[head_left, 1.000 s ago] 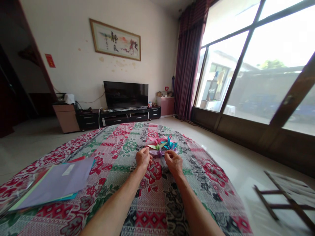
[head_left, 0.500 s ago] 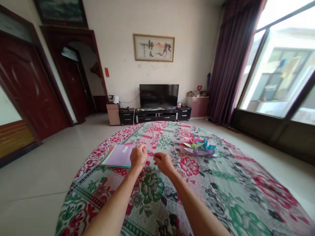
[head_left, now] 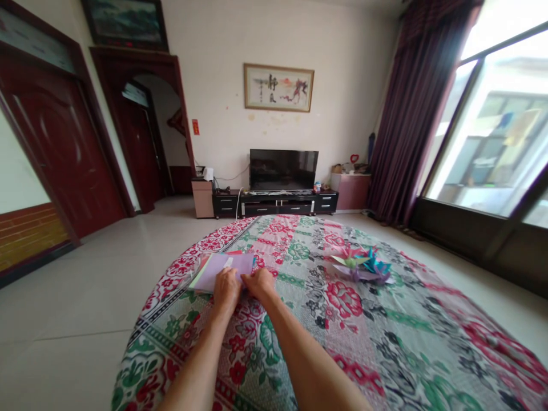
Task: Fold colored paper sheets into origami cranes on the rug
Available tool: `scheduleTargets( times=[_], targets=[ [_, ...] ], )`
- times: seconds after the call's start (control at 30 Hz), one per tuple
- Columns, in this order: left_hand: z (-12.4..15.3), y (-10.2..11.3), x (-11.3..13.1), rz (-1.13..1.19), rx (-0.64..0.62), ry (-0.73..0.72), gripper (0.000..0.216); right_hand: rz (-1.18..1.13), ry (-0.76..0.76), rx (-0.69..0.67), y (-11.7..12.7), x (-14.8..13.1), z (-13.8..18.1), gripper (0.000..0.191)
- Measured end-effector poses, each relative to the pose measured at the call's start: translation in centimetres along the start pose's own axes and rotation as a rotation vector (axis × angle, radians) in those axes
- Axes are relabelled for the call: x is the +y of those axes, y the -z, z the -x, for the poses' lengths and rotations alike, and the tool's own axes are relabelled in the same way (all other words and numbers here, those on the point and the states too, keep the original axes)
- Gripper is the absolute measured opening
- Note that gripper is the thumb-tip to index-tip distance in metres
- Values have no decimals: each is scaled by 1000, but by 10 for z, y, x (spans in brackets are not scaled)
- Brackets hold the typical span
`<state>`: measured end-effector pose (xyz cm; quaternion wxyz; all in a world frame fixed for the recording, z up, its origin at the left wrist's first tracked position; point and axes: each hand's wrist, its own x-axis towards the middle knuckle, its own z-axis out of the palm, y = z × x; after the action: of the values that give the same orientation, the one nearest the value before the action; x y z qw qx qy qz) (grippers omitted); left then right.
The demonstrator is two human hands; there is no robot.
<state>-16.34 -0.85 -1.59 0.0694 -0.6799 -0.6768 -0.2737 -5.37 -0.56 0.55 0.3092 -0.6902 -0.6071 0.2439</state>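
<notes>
A stack of coloured paper sheets [head_left: 225, 266], purple on top, lies on the flowered tablecloth [head_left: 342, 331] at the left of the round table. My left hand [head_left: 226, 289] and my right hand [head_left: 258, 282] rest side by side on the stack's near edge, fingers curled down onto the top sheet. Whether either hand grips a sheet is hidden by the knuckles. A cluster of folded paper figures [head_left: 363, 267] in green, pink, blue and purple sits on the cloth to the right, well apart from both hands.
Beyond the table are a tiled floor, a black TV [head_left: 283, 169] on a low dark cabinet, a framed picture [head_left: 278, 87], dark red doors [head_left: 60, 148] at the left and purple curtains [head_left: 406, 108] beside a large window at the right.
My view has swung left. Both hands left the folded paper figures, crossed the cloth to the left and came down on the paper stack.
</notes>
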Motion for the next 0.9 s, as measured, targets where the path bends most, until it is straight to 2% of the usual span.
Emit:
scheduleTargets(
  times=[0.3,0.57,0.9],
  targets=[
    [5,-10,-2,41,80,-2,36,3,47,55,0,-3,4,15],
    [9,-3,3,-9,111,48,32,-10,106,66,-2,7,-2,21],
    [11,-4,6,-103,121,60,31,-54,118,109,9,21,6,31]
  ],
)
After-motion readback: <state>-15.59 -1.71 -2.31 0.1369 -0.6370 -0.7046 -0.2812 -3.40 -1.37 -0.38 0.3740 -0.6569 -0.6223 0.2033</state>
